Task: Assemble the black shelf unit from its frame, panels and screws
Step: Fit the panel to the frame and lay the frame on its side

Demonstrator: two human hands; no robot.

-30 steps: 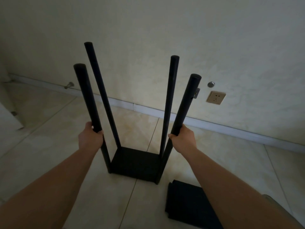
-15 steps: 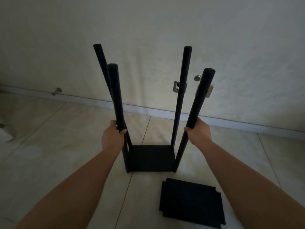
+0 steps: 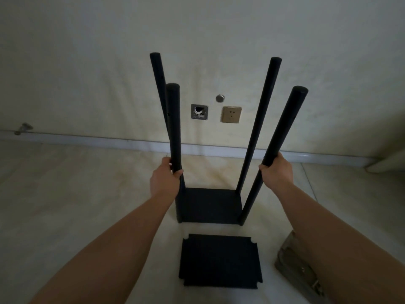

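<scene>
The black shelf frame stands on the tiled floor in front of the wall: several upright round posts rise from a black bottom panel (image 3: pixel 211 205). My left hand (image 3: pixel 164 179) grips the near left post (image 3: pixel 174 128) about halfway up. My right hand (image 3: pixel 276 171) grips the near right post (image 3: pixel 282 126) at the same height. The two far posts (image 3: pixel 256 128) stand free. Loose black panels (image 3: pixel 220 261) with notched corners lie stacked flat on the floor just in front of the frame, between my forearms.
A cardboard box (image 3: pixel 300 266) sits on the floor at the lower right, partly behind my right forearm. The wall behind carries a socket (image 3: pixel 231 114), an open junction box (image 3: pixel 199 112) and a round knob (image 3: pixel 219 98). A door stopper (image 3: pixel 23 129) juts out at the left skirting.
The frame has shifted right and turned to face the wall squarely, both hands keeping their grip on the near posts. The loose panels and the box now show more fully.
</scene>
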